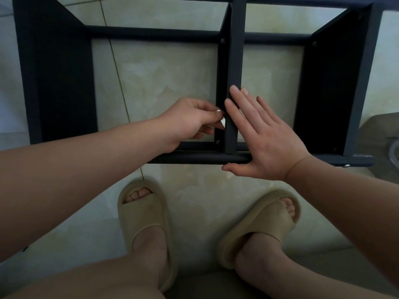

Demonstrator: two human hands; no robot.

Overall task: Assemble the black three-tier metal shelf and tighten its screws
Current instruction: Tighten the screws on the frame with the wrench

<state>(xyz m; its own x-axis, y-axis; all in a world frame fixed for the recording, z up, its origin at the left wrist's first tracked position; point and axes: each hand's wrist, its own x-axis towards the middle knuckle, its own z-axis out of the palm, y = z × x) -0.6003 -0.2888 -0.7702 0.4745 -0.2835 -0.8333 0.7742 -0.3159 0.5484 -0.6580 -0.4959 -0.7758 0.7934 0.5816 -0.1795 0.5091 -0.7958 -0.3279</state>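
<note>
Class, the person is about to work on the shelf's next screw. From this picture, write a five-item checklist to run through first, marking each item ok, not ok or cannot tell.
1. Panel steadied: ok. The right hand lies flat against the middle panel.
2. Part in hand: ok. The left hand pinches a pale piece; what it is, cannot tell.
3. Corner screws fitted: ok. Whether they are tight: cannot tell.
4. Shelf supported: ok. The shelf lies on its side on the floor.
5. Feet clear: ok. The slippers sit apart from the front bar.
</note>
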